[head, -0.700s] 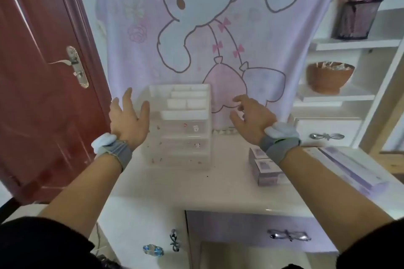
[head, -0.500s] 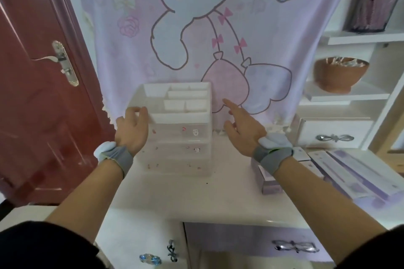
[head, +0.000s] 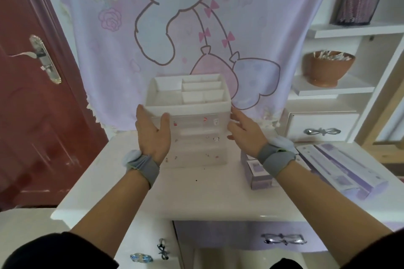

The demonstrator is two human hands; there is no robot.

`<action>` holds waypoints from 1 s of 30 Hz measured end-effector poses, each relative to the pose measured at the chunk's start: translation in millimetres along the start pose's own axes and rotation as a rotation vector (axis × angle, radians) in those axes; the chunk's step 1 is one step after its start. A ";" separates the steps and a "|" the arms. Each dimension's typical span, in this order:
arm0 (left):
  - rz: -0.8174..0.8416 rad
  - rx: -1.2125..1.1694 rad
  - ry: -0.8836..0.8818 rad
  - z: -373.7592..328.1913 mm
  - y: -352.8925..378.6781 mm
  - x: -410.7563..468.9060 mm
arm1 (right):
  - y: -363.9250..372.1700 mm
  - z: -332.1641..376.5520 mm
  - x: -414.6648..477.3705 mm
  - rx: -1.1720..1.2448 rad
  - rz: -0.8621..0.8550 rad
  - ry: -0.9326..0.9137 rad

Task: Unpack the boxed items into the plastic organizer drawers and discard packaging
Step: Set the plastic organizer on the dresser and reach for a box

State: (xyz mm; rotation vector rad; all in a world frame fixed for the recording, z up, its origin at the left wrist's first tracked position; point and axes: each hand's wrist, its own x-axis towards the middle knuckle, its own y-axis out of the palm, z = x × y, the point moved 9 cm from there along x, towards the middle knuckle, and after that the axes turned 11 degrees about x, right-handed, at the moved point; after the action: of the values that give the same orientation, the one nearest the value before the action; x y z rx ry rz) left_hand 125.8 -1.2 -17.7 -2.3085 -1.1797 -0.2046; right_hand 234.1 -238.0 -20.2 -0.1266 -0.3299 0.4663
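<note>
A clear plastic organizer [head: 192, 133] with a white divided top tray and see-through drawers stands at the back of the white desk [head: 196, 190]. My left hand [head: 153, 135] lies flat against its left side, fingers straight. On the other side my right hand [head: 244, 135] is at the organizer's right wall with fingers extended; whether it touches is unclear. Small purple boxes [head: 259, 172] lie just right of the organizer, partly hidden by my right wrist. Long purple and white boxes [head: 341, 168] lie farther right.
A red door [head: 32, 94] stands at the left. White shelves at the right carry a brown bowl [head: 328, 67] and a mesh pen cup [head: 360, 0]. A small white drawer [head: 321, 129] sits behind the boxes. A cartoon blanket [head: 175, 28] hangs behind the desk.
Both hands have come down and closed in on the organizer's sides. The camera has moved nearer and tilted down.
</note>
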 end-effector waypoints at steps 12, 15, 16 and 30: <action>-0.025 0.188 -0.078 -7.9 -27.3 -50.6 | -23.8 -7.8 -44.9 0.055 0.035 0.075; -0.102 0.339 -0.008 -25.0 -35.4 -65.3 | -39.8 -15.3 -53.8 -0.067 0.022 0.076; -0.167 0.398 0.083 -37.3 -37.6 -72.0 | -49.9 -19.9 -59.0 -0.156 0.013 0.074; 0.616 -0.028 -0.137 11.3 122.4 -139.5 | -117.6 -113.2 -112.6 -0.967 -0.035 0.175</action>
State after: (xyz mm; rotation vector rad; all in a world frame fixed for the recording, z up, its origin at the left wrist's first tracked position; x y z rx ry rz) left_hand 136.6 -152.1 -125.8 -2.6178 -0.4753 0.1663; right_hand 227.2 -399.2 -135.5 -1.0944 -0.3616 0.2241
